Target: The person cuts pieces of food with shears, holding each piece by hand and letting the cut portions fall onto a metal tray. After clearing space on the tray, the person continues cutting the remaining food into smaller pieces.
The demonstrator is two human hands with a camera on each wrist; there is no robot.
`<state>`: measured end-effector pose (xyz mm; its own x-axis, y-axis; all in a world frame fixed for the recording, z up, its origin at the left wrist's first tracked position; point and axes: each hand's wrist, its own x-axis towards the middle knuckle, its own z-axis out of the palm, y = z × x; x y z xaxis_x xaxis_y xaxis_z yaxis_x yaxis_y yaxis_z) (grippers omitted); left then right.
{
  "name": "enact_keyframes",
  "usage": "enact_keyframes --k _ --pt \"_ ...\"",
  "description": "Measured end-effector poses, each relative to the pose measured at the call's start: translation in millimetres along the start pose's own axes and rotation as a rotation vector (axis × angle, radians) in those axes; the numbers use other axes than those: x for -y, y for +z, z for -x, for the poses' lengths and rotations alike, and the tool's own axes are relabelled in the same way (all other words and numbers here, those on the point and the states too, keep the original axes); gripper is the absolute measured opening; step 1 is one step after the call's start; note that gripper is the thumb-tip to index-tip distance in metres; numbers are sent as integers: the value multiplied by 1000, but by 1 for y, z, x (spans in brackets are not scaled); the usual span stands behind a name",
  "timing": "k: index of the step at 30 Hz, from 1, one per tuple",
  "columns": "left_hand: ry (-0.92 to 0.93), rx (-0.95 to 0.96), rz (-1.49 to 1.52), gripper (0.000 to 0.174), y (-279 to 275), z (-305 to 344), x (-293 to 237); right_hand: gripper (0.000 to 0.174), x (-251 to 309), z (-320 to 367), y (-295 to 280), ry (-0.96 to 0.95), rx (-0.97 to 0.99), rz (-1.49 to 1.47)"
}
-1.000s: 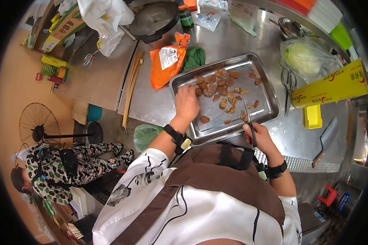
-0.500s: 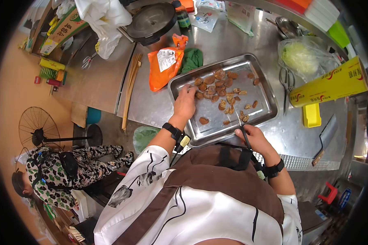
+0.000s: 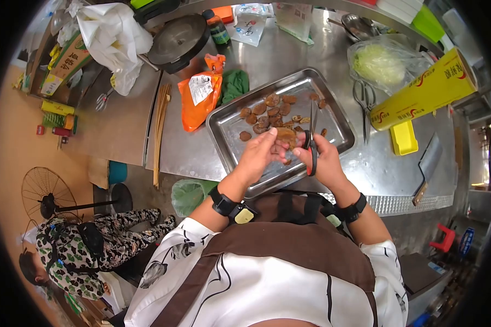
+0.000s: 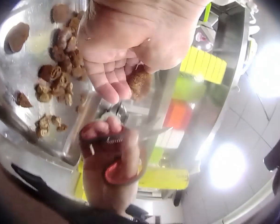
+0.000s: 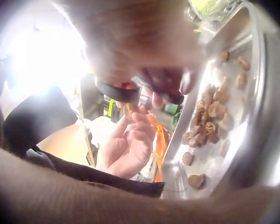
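Observation:
Above the near part of a metal tray point(image 3: 227, 158), the left hand point(image 3: 257, 156) pinches a brown, wrinkled round piece point(image 3: 285, 137) between thumb and fingers. Close on its right, the right hand point(image 3: 326, 159) grips black scissors point(image 3: 312, 143) with red inside the handles, blades pointing away from the body. In the left wrist view the brown piece point(image 4: 139, 84) shows between the left hand's point(image 4: 130, 42) thumb and fingers, with the scissors point(image 4: 151, 132) in the right hand point(image 4: 109, 172) near it. Brown round pieces point(image 3: 273, 100) and smaller cut pieces lie in the tray.
An orange bag point(image 3: 201, 98) and green cloth point(image 3: 234, 88) lie left of the tray, beside long sticks point(image 3: 161, 131). On the right are other scissors point(image 3: 364, 103), a bagged cabbage point(image 3: 380, 65), a yellow roll box point(image 3: 425, 92), a yellow container point(image 3: 403, 138) and a cleaver point(image 3: 429, 161).
The left hand has left the tray's left side and come to the middle with a brown piece. The right hand has raised the scissors beside it. The head view has shifted.

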<state>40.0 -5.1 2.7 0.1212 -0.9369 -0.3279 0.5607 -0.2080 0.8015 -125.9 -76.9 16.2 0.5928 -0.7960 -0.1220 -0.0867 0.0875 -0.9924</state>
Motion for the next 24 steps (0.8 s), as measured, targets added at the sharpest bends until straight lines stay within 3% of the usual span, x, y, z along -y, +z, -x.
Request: enact_keyframes --k 2,5,7,10,15,24 --pt "-18 36 -5 37 4 -1 2 30 11 -3 3 95 -59 -70" --pt "8 7 -183 34 7 1 5 25 9 -6 0 43 -103 -29" --pt "232 -59 -267 29 19 5 -2 23 4 -7 -4 29 -75 38" --pt "162 69 -463 31 11 5 -4 21 3 -6 -9 11 -22 116" --pt "115 110 -408 29 8 3 -1 20 9 -1 -5 9 -18 44" --pt "126 173 -304 17 4 4 9 23 13 -1 -17 88 176 -32"
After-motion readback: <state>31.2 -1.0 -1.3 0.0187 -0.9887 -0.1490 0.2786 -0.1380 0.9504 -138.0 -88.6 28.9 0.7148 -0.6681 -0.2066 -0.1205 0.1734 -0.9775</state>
